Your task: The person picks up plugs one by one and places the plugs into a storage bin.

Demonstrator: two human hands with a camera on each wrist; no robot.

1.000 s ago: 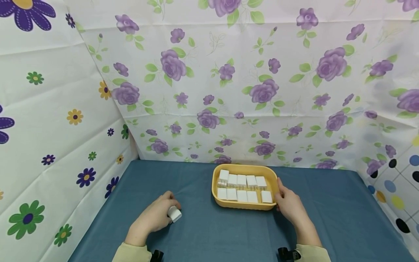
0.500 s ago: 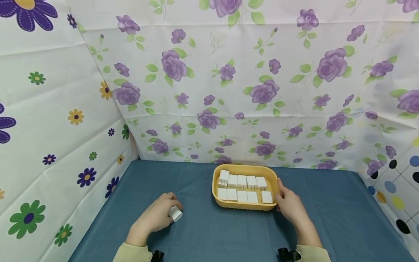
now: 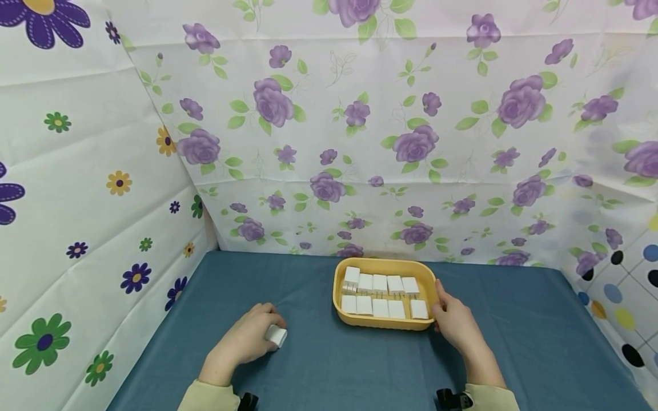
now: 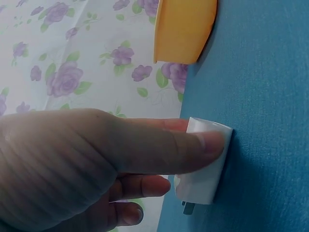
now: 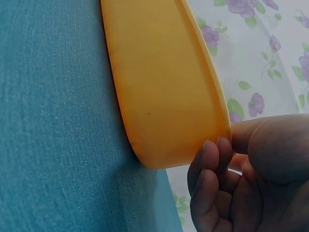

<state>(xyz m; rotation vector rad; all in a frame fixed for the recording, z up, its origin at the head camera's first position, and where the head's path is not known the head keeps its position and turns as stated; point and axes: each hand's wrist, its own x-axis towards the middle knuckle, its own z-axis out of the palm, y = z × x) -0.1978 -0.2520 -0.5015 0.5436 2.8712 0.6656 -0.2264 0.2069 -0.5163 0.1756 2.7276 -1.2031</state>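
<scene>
My left hand point(image 3: 250, 337) pinches a white plug-in charger point(image 4: 205, 181) between thumb and fingers, low over the blue cloth. Metal prongs point(image 4: 188, 208) stick out of one end of it in the left wrist view. To the right stands a yellow tray point(image 3: 382, 323) with rounded corners. Inside it, white chargers point(image 3: 380, 308) of the same sort lie in two rows, a gap showing in the front row. My right hand point(image 3: 456, 321) grips the tray's right end by the rim, and in the right wrist view its fingers point(image 5: 205, 159) curl against the wall.
A blue cloth point(image 3: 339, 371) covers the table. Behind it hangs a white sheet point(image 3: 329, 137) with purple roses, and another flowered sheet point(image 3: 92, 217) closes the left side. A dotted sheet point(image 3: 637, 285) stands at the right edge.
My left hand and its charger have shifted very slightly right, and the charger has turned a little in the fingers. My right hand and the tray look still.
</scene>
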